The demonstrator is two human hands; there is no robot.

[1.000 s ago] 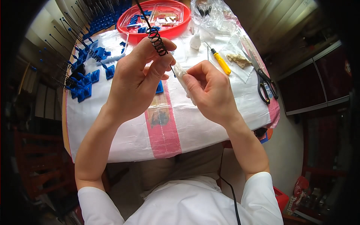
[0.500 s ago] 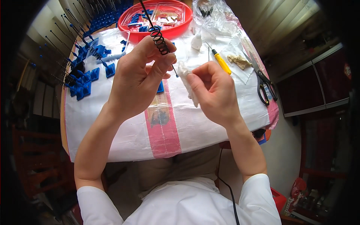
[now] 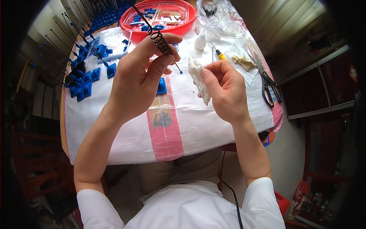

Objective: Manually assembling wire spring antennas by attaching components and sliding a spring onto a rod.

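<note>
Pinched between thumb and fingers of my left hand (image 3: 143, 70) is a black coil spring (image 3: 159, 41) with a dark rod running out at its upper end. A thin wire with a small blue tip (image 3: 180, 72) sticks out below the fingers. My right hand (image 3: 227, 89) grips a crumpled white tissue (image 3: 198, 78), held apart from the blue tip. Below the left hand a blue square plastic part (image 3: 161, 86) lies on the table cover, partly hidden by the wrist.
Blue plastic stands with springs (image 3: 82, 86) crowd the left side. A red basin (image 3: 131, 36) of small parts stands at the back. To the right lie a yellow-handled screwdriver (image 3: 221, 55), black scissors (image 3: 268, 87), a small white bottle (image 3: 199, 42) and a crumpled brownish tissue (image 3: 244, 63).
My right hand has drawn the tissue slightly right, away from the blue-tipped wire. The spring and rod in my left hand have tilted a little further left at the top.
</note>
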